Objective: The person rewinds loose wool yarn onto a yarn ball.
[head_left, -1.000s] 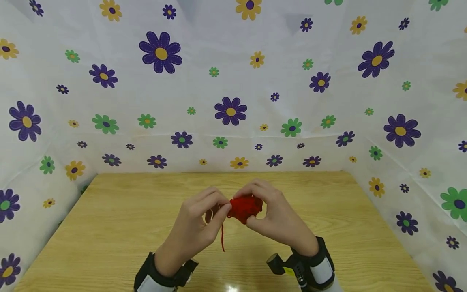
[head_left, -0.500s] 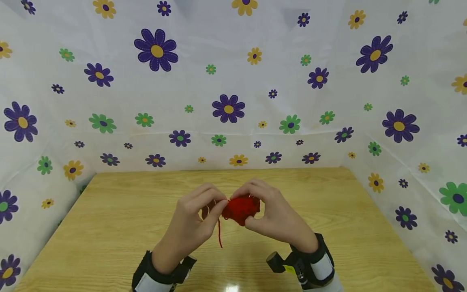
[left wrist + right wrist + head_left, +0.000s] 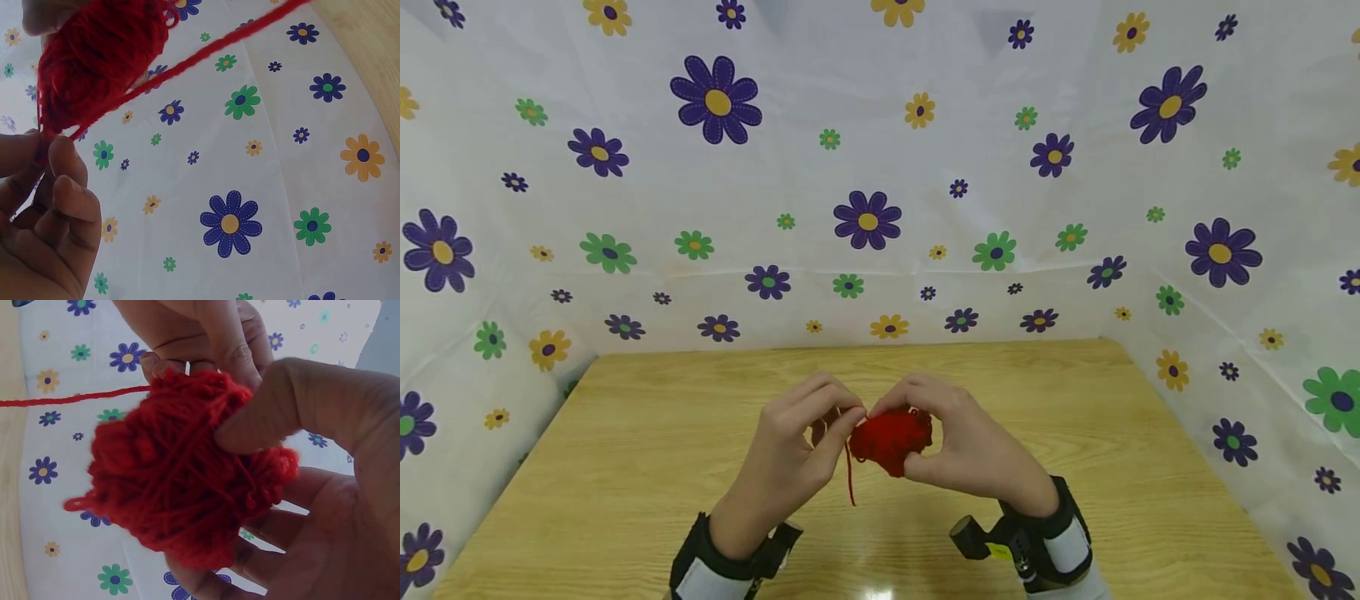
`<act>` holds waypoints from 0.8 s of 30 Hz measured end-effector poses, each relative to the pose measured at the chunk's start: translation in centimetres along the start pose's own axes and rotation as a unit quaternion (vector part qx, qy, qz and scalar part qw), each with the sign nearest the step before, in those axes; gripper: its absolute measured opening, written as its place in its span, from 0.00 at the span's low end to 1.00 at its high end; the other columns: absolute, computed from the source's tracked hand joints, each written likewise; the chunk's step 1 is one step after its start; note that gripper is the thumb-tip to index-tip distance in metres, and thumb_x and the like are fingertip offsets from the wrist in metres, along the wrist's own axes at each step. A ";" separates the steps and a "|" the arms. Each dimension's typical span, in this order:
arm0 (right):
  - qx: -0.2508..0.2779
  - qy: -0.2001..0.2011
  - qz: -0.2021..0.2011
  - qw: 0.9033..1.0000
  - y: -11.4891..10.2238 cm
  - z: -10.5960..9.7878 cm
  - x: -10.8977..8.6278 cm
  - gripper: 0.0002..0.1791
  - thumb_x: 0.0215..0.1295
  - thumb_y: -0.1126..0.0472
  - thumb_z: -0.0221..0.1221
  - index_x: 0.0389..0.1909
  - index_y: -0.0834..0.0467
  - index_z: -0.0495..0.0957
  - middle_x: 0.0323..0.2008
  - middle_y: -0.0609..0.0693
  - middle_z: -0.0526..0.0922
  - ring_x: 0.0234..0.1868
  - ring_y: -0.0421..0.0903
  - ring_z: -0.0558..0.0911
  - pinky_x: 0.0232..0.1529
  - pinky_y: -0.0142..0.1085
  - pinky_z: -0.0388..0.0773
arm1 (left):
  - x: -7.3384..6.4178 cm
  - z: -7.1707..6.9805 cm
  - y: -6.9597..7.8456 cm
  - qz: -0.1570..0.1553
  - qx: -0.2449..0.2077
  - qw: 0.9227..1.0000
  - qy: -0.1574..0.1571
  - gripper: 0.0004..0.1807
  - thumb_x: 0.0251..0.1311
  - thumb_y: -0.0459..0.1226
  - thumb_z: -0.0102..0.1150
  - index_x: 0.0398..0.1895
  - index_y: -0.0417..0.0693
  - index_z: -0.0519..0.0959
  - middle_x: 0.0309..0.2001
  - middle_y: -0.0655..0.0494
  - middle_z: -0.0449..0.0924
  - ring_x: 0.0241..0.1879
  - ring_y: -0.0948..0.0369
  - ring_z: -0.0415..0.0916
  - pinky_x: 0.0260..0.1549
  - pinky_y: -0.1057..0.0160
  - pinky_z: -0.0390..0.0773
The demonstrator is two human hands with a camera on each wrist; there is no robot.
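A small ball of red yarn (image 3: pixel 891 439) is held above the table between both hands. My right hand (image 3: pixel 970 442) grips it, thumb on the near side and fingers curled round the far side, as the right wrist view shows. With thumb and fingertips, my left hand (image 3: pixel 793 442) pinches the yarn strand at the ball's left end. A loose tail of yarn (image 3: pixel 851 479) hangs below the left fingertips. In the left wrist view the same tail (image 3: pixel 212 47) runs off to the upper right. A small loop (image 3: pixel 80 504) sticks out of the ball in the right wrist view.
Under the hands lies a light wooden table (image 3: pixel 647 450). A white cloth (image 3: pixel 797 175) printed with flowers stands as a wall behind it and along both sides. Each wrist wears a black strap (image 3: pixel 1052 533) with a camera.
Both hands and the yarn ball have shifted slightly left in the head view. The ball has turned a little, its lower tip now hanging lower. The hold of both hands stays the same.
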State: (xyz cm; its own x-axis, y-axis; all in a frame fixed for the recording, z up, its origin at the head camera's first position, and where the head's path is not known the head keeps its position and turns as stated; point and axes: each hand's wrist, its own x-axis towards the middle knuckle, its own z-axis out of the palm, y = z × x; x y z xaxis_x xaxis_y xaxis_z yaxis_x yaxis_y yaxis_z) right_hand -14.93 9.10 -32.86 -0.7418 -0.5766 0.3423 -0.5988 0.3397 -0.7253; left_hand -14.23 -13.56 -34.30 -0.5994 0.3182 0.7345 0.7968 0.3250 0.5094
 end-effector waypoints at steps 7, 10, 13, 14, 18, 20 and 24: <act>0.052 -0.042 -0.017 0.998 -0.2 -0.4 -0.5 0.29 0.51 0.73 0.66 0.54 0.47 0.79 0.50 0.42 0.83 0.49 0.44 0.81 0.49 0.41 0.83 | 0.0 0.0 -0.2 0.000 0.000 1.000 0.001 0.12 0.58 0.22 0.68 0.36 0.47 0.83 0.33 0.59 0.80 0.25 0.68 0.69 0.21 0.72 0.73; 0.081 -0.055 -0.029 0.995 -0.4 -0.6 -0.6 0.29 0.51 0.73 0.65 0.55 0.48 0.79 0.50 0.42 0.84 0.49 0.45 0.81 0.51 0.44 0.83 | 0.1 0.0 -0.2 0.005 0.002 1.000 0.006 0.12 0.57 0.22 0.69 0.36 0.47 0.83 0.33 0.59 0.80 0.25 0.68 0.70 0.21 0.72 0.74; 0.112 -0.071 -0.033 0.991 -0.6 -0.9 -0.7 0.30 0.51 0.74 0.63 0.56 0.49 0.79 0.51 0.43 0.84 0.50 0.47 0.81 0.53 0.45 0.83 | 0.1 0.1 -0.3 0.019 0.006 1.000 0.015 0.13 0.56 0.21 0.69 0.36 0.47 0.83 0.33 0.58 0.80 0.24 0.68 0.70 0.21 0.72 0.74; 0.118 -0.076 -0.034 0.990 -0.6 -1.0 -0.8 0.30 0.51 0.74 0.63 0.56 0.49 0.79 0.51 0.44 0.84 0.51 0.47 0.82 0.53 0.45 0.83 | 0.2 0.1 -0.3 0.023 0.007 1.000 0.018 0.13 0.56 0.21 0.69 0.36 0.48 0.83 0.32 0.58 0.80 0.24 0.68 0.70 0.21 0.72 0.74; 0.134 -0.089 -0.039 0.986 -0.7 -1.4 -0.9 0.29 0.53 0.74 0.63 0.57 0.51 0.78 0.52 0.46 0.83 0.51 0.48 0.82 0.54 0.46 0.82 | 0.2 0.2 -0.5 0.028 0.010 0.999 0.021 0.12 0.56 0.21 0.69 0.35 0.47 0.83 0.32 0.58 0.80 0.24 0.67 0.71 0.21 0.72 0.73; 0.139 -0.093 -0.041 0.985 -0.6 -1.5 -1.0 0.29 0.53 0.73 0.63 0.57 0.52 0.78 0.52 0.48 0.83 0.51 0.49 0.81 0.53 0.46 0.82 | 0.2 0.2 -0.5 0.019 0.014 1.000 0.016 0.11 0.57 0.22 0.69 0.35 0.46 0.83 0.33 0.58 0.80 0.25 0.67 0.71 0.21 0.72 0.73; 0.156 -0.091 -0.039 0.983 -0.6 -1.7 -1.2 0.29 0.53 0.73 0.64 0.57 0.53 0.78 0.52 0.50 0.83 0.52 0.50 0.81 0.54 0.48 0.82 | 0.1 0.1 -0.5 -0.009 0.024 1.000 -0.005 0.08 0.59 0.25 0.69 0.35 0.46 0.83 0.33 0.60 0.79 0.25 0.68 0.70 0.21 0.71 0.74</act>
State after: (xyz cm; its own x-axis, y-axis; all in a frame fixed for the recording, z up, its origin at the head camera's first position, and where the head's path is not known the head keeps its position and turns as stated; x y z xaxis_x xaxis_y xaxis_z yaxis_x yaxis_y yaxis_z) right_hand -14.23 10.81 -31.82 -0.6138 -0.7253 0.3119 -0.5083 0.0608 -0.8590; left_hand -14.71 -13.59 -34.51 -0.6142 0.3207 0.7210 0.7815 0.3737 0.4996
